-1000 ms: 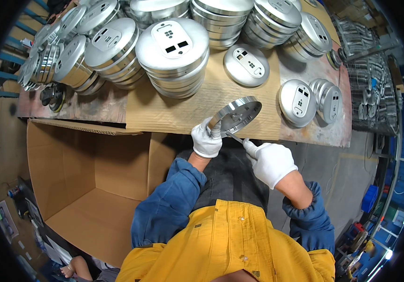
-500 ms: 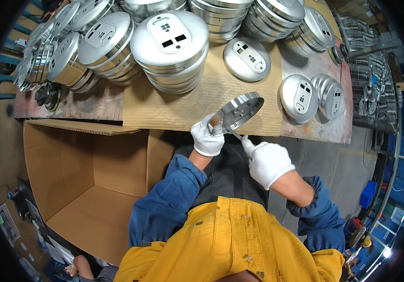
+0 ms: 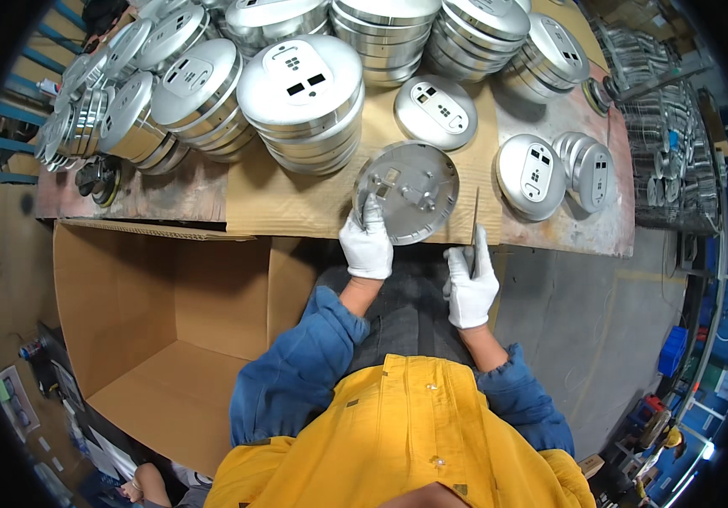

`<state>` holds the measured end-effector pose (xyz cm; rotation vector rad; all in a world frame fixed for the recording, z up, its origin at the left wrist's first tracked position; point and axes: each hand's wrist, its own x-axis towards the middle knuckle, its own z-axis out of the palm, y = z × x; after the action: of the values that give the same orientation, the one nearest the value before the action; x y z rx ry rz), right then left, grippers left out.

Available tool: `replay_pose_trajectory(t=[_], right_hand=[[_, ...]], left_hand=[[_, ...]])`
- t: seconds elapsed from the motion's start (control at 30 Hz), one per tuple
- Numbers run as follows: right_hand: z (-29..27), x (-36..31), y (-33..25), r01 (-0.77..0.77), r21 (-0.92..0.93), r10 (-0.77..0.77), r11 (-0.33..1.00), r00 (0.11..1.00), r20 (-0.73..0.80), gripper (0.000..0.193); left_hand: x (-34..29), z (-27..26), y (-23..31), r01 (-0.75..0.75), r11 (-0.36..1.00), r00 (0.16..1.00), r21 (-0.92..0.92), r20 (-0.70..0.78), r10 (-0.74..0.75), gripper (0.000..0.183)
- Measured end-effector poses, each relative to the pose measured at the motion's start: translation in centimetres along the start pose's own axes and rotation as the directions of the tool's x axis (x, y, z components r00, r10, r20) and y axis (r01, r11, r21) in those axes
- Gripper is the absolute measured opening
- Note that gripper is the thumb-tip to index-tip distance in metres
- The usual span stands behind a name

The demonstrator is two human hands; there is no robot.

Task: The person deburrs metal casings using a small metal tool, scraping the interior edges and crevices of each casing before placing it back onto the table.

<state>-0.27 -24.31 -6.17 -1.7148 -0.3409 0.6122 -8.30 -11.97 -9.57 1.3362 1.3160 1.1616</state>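
Note:
My left hand (image 3: 366, 245), in a white glove, grips the near left rim of a round metal cover (image 3: 423, 190). The cover's hollow inner side, with raised bosses and a small square opening, faces up toward me. It is held at the table's near edge. To its right, my gloved right hand (image 3: 471, 288) is closed on a slim metal file (image 3: 477, 207), which points away from me and is apart from the cover. Another cover (image 3: 436, 112) lies just beyond, smooth domed face up, with small dark rectangular openings in its panel.
Stacks of similar covers (image 3: 300, 93) line the table's far and left side. More covers (image 3: 533, 178) lie at right. Cardboard (image 3: 296, 203) lies over the tabletop. An open carton (image 3: 127, 296) stands at left below the table edge. Another person's arm (image 3: 151, 484) shows at lower left.
The cover has turned from nearly edge-on to showing its inner side. My right hand has drawn the file away from it and now points the file forward.

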Motion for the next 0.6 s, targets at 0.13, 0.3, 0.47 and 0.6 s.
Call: replay_pose_trajectory(t=[0.13, 0.3, 0.47, 0.6], right_hand=[[2.4, 0.8, -3.2, -0.068, 0.169, 0.077, 0.983, 0.996, -0.048, 0.064], [1.1, 4.1, -3.6, 0.060, 0.089, -0.060, 0.994, 0.998, -0.001, 0.060], [-0.5, 7.9, -3.0, 0.329, -0.184, -0.299, 0.926, 0.938, 0.173, 0.052], [-0.7, 7.0, -5.2, 0.153, -0.085, -0.150, 0.985, 0.988, 0.037, 0.055]], left_hand=[[-1.4, -0.3, 1.4, 0.169, 0.964, 0.981, -0.204, 0.126, -0.145, 0.039], [1.4, -2.6, 2.6, 0.141, 0.947, 0.918, -0.288, 0.396, -0.017, 0.031], [3.8, -1.7, 3.1, 0.071, 0.995, 0.833, 0.064, 0.545, -0.094, 0.025], [3.0, -1.0, 5.0, 0.082, 0.996, 0.921, -0.038, 0.385, -0.061, 0.028]])
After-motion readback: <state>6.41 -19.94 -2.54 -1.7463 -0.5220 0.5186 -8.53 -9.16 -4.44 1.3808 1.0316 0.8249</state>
